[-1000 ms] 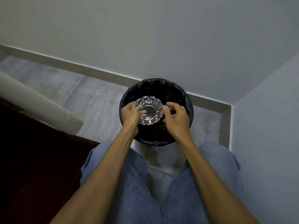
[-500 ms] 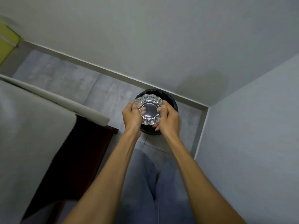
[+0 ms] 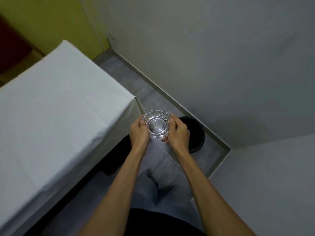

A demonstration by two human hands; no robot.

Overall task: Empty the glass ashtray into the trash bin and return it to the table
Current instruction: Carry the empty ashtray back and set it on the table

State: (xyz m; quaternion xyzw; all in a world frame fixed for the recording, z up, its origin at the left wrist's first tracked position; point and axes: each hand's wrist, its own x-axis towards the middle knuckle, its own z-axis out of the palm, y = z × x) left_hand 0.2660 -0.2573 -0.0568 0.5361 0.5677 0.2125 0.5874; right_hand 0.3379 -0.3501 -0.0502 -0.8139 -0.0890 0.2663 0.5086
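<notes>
Item: glass ashtray [image 3: 157, 126], centre of frame, bowl up, apparently empty. It is carried in the air between both my hands, above the floor [image 3: 168, 155], level with the tabletop's near corner and just right of it; it touches neither tabletop nor bin.

Left hand [image 3: 139, 132]: fingers curled against the ashtray's left rim, thumb on its upper edge, pressed to the glass.

Right hand [image 3: 179, 133]: fingers wrapped round the right rim and underside, clamped on it as well.

Trash bin [image 3: 197, 133]: black, right of centre, in the wall corner, partly behind my right hand.

Tabletop [image 3: 59, 108]: pale cloth, filling the left of frame.

Change: a second ago the ashtray sat directly over the bin's mouth, which filled mid-frame. Now the bin has slid to the right and shrunk, I appear to have risen, and the tabletop has swung into view at left. Both grips are unchanged.

Reading: emptying looks finished; the return is under way. Remaining: carry leftward over the cloth and set down flat.
</notes>
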